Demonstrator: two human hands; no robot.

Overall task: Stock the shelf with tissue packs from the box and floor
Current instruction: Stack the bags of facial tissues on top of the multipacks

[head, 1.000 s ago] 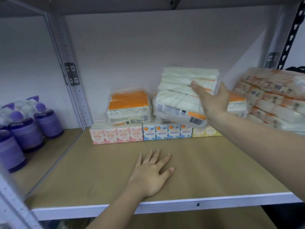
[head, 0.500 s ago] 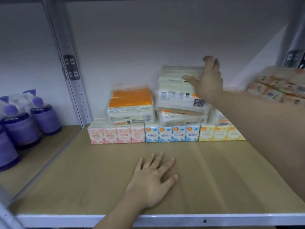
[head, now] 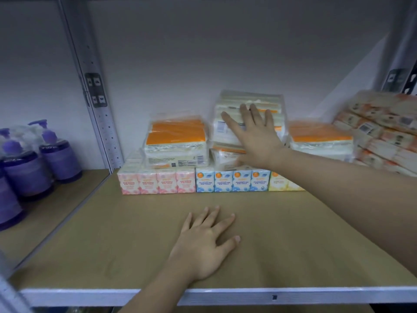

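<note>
A clear-wrapped white tissue pack (head: pixel 246 102) stands on top of another pack (head: pixel 222 155) at the back middle of the brown shelf (head: pixel 135 233). My right hand (head: pixel 255 134) lies flat against the front of that top pack, fingers spread, not gripping it. My left hand (head: pixel 203 242) rests palm down on the shelf board near the front edge, fingers apart, holding nothing. Orange-topped tissue packs sit to the left (head: pixel 177 143) and right (head: pixel 320 141) of the stack. A row of pink (head: pixel 155 182), blue (head: pixel 232 181) and yellow (head: pixel 279 182) mini tissue packs lines the shelf under them.
A large wrapped bundle of tissue packs (head: pixel 383 129) leans at the far right. Purple pump bottles (head: pixel 42 154) stand on the neighbouring shelf to the left, past a grey upright post (head: pixel 90 86). The white metal front rail (head: pixel 225 295) runs along the shelf edge.
My right hand set the white pack onto the stack, let go of its top, and now lies flat against its front. My left hand stayed in place on the board.
</note>
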